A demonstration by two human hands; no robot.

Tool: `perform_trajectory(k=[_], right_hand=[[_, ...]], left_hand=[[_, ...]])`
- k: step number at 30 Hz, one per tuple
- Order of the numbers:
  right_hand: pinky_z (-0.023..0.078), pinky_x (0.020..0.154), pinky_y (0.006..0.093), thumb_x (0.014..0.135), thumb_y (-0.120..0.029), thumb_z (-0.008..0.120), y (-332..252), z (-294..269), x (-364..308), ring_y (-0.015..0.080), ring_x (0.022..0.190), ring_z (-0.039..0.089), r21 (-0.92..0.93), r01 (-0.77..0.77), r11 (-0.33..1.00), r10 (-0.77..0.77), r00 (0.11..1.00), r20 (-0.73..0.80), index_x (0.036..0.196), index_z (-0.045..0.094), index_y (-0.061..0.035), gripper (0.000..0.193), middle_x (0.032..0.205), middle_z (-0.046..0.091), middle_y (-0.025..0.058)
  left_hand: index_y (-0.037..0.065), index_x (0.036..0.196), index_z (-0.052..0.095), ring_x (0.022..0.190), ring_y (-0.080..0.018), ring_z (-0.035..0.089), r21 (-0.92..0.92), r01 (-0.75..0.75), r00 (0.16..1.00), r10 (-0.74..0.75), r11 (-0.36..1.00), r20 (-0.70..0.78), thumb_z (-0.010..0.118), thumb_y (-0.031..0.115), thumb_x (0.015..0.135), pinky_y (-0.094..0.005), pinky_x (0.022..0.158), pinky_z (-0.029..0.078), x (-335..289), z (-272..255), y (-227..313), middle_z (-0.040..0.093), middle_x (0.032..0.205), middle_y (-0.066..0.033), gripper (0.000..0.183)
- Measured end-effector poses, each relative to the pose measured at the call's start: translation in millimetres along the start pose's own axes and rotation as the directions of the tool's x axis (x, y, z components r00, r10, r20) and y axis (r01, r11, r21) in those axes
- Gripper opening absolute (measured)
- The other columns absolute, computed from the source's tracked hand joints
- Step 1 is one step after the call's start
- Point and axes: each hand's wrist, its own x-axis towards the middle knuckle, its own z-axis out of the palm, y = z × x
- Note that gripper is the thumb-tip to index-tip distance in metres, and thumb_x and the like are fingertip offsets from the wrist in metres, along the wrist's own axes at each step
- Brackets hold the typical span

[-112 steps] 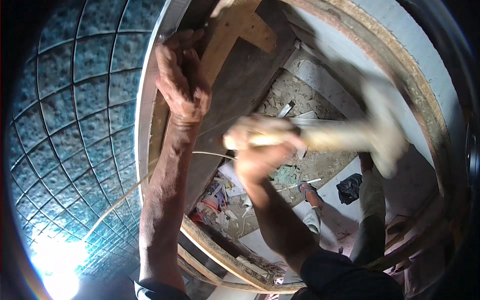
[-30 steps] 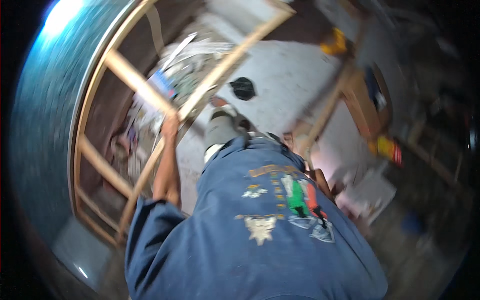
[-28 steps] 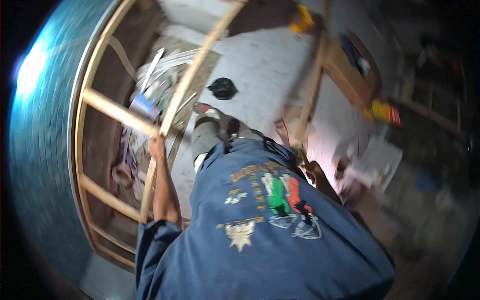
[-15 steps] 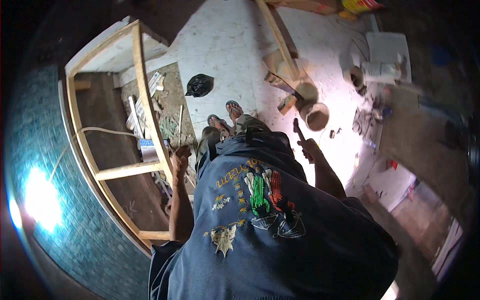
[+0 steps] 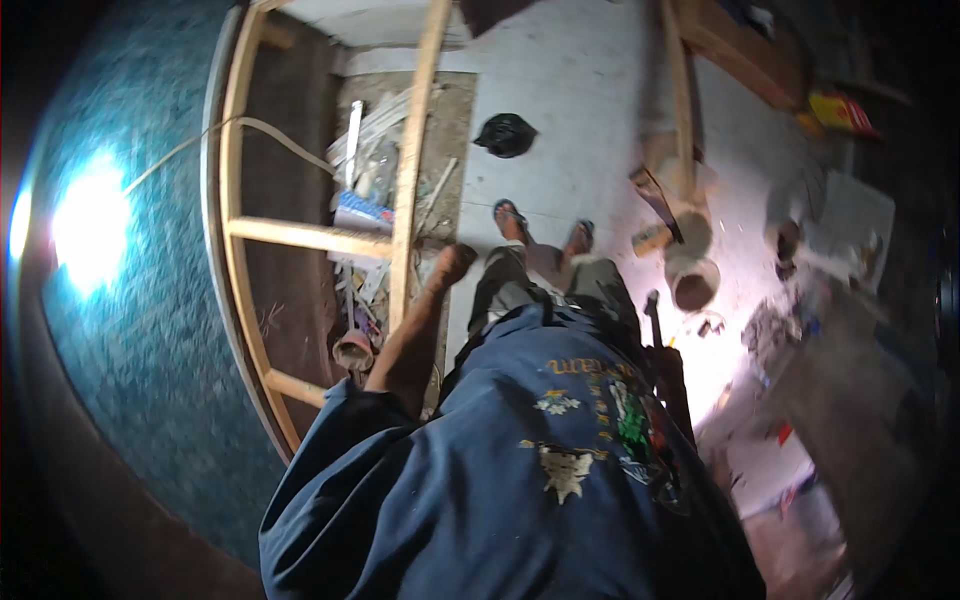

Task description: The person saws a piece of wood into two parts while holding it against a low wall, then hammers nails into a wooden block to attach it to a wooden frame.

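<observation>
My left hand [image 5: 455, 265] hangs beside the long rail of a pale wooden frame [image 5: 405, 200], its fingers curled closed. Whatever may be inside them is hidden. Low at my right side, my right hand [image 5: 670, 368] is closed around a slim dark tool [image 5: 653, 312] with a blunt end that points forward. Its exact kind is too blurred to tell. The frame stands to my left, its crossbar [image 5: 310, 237] running toward a wall of small blue-green tiles [image 5: 140, 400]. A pale cable [image 5: 265, 127] loops across the frame.
A black plastic bag [image 5: 506, 135] lies on the pale floor ahead. To the right are a brown cylindrical container [image 5: 694, 284], a wooden-handled saw-like tool [image 5: 655, 238] and a long timber [image 5: 681, 100]. Rubble and scraps [image 5: 375, 140] lie behind the frame. A bright lamp [image 5: 92, 225] glares left.
My view has swung so the frame, bag and container appear farther right. My right hand has come back closer to my body with the tool. My feet now stand farther apart.
</observation>
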Motion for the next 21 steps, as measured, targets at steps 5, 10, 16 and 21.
perform_trajectory(k=[5,10,16,21], right_hand=[[0.041,0.045,0.0426,0.095,-0.035,0.066,40.6,-12.6,9.1,0.023,0.047,0.056,0.486,-0.539,0.688,0.482,0.84,0.25,0.085,0.064,-0.0049,0.031,0.054,0.051,0.0061],[0.041,0.04,0.0372,0.091,-0.034,0.072,32.9,-98.3,63.5,0.018,0.044,0.051,0.529,-0.495,0.69,0.389,0.869,0.306,0.092,0.059,-0.0002,0.036,0.058,0.051,0.0061],[0.047,0.051,0.0374,0.091,-0.032,0.068,16.3,-94.2,112.2,0.0189,0.058,0.062,0.506,-0.071,0.86,-0.065,0.967,0.245,0.091,0.064,0.0022,0.035,0.069,0.062,0.0113],[0.051,0.05,0.0372,0.093,-0.033,0.067,0.5,-40.2,95.1,0.023,0.054,0.062,0.652,-0.035,0.757,-0.184,0.946,0.265,0.101,0.058,0.0058,0.041,0.074,0.062,0.0128]], left_hand=[[0.006,0.096,0.075,0.093,-0.0459,0.069,-0.218,0.391,0.915,-0.403,0.894,-0.012,0.064,0.03,0.091,-0.0523,0.079,0.056,-28.2,22.2,58.7,0.071,0.093,-0.0254,0.028],[0.003,0.101,0.072,0.085,-0.0374,0.071,-0.387,0.522,0.794,-0.599,0.76,-0.104,0.068,0.027,0.089,-0.0459,0.076,0.056,-18.9,44.7,172.0,0.073,0.093,-0.0196,0.027],[-0.001,0.114,0.071,0.084,-0.018,0.066,-0.7,0.426,0.768,-0.637,0.574,-0.055,0.063,0.045,0.1,-0.0351,0.074,0.053,10.6,167.6,285.5,0.071,0.092,-0.0063,0.048],[0.002,0.126,0.061,0.087,-0.0195,0.066,-0.91,0.229,0.686,-0.606,-0.345,0.402,0.063,0.063,0.095,-0.0336,0.077,0.051,20.2,155.4,437.3,0.067,0.098,-0.0041,0.068]])
